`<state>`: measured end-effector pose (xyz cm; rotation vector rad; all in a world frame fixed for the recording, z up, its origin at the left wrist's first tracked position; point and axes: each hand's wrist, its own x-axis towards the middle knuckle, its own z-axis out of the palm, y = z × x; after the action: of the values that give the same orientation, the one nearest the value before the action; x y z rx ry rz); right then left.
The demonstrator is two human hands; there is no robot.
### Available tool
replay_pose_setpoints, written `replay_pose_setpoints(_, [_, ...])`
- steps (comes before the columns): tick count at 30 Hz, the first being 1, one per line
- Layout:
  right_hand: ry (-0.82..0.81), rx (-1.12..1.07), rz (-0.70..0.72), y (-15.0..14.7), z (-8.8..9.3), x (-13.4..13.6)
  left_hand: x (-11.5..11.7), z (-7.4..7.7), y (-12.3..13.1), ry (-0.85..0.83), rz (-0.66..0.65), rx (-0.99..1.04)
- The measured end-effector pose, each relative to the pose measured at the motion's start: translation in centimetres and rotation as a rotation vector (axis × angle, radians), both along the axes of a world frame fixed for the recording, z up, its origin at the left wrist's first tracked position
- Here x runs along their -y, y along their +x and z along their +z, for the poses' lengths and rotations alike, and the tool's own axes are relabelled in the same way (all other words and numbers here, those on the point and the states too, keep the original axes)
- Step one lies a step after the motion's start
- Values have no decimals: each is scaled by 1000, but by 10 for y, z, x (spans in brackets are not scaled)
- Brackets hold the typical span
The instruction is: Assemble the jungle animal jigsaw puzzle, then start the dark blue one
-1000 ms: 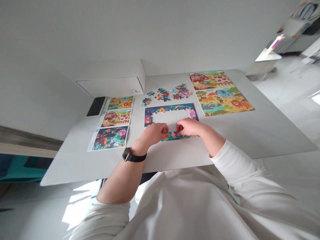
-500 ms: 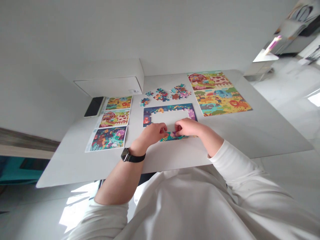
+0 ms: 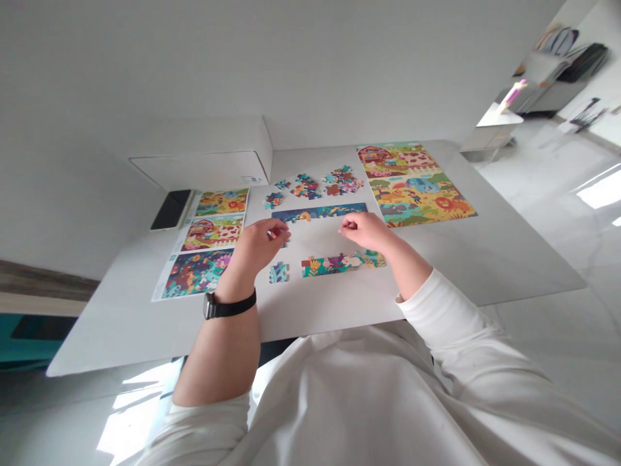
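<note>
My left hand (image 3: 264,244) is over the left side of a partly joined jigsaw puzzle, its fingers loosely curled with a gap at the thumb. Red puzzle artwork shows through that gap. My right hand (image 3: 363,231) is over the puzzle's right side, fingers folded in, nothing visible in them. Between and beyond the hands runs the dark blue top strip (image 3: 330,211). Nearer me lies the joined bottom strip (image 3: 334,265), with flowers and a white animal. A separate teal corner piece (image 3: 279,273) sits left of it. My hands cover the puzzle's side pieces.
Loose puzzle pieces (image 3: 306,186) lie in small groups behind the puzzle. A white box (image 3: 198,167) stands at the back left, a phone (image 3: 171,210) before it. Printed picture sheets (image 3: 213,232) lie left; a colourful poster (image 3: 420,188) lies right on the white table (image 3: 504,259).
Both hands have lifted off the bottom strip and moved away from me, the left one also leftward. The bottom strip and the teal corner piece are now uncovered. The view has shifted slightly.
</note>
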<state>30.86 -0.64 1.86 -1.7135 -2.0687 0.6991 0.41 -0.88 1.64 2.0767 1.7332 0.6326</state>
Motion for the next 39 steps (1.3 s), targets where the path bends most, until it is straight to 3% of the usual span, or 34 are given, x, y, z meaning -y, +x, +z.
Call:
replay_pose_setpoints(4, [17,-9,8,0,-3,1,-3,4,-23,-58,32,-35])
replay_pose_setpoints(8, [8,-2,21,-1,-6,2,-4,1,-42,-243,-81,-117])
replay_pose_setpoints(12, [-1,10,30,-2,-9,1,-3,-2,-44,-378,-180,-215])
replay_pose_setpoints(18, [12,30,53,0,-14,0,-4,-5,-34,-417,-173,-303])
replay_pose_setpoints(32, [-18,23,70,-1,-16,0,-7,-12,-39,-404,-159,-258])
replay_pose_setpoints(39, [-38,45,49,-4,-11,2,-6,-8,-38,-364,-182,-242])
